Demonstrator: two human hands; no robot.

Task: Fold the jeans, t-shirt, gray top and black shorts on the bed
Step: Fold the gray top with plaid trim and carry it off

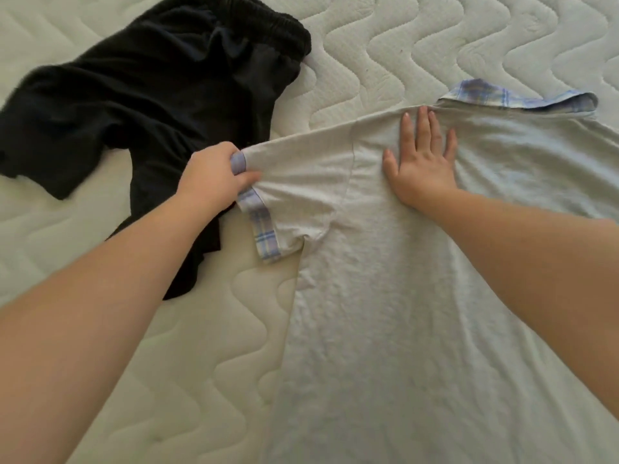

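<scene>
Forearms are reaching over the bed (435,45) onto the gray top (385,296), lying flat lengthwise, collar far. Left hand (214,175) is pinching the plaid sleeve cuff (238,163) — right hand (422,162) is pressing flat, fingers straight, just inboard at the shoulder. Likely the sleeve is folding rightward; black shorts (140,102) are crowding the left, open mattress beyond the collar.

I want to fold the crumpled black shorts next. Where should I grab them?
Probably the gathered elastic waistband of the crumpled black fabric shorts, coming from the far side with both hands: it is the thickest exposed edge, lying clear on the white quilted mattress.
</scene>
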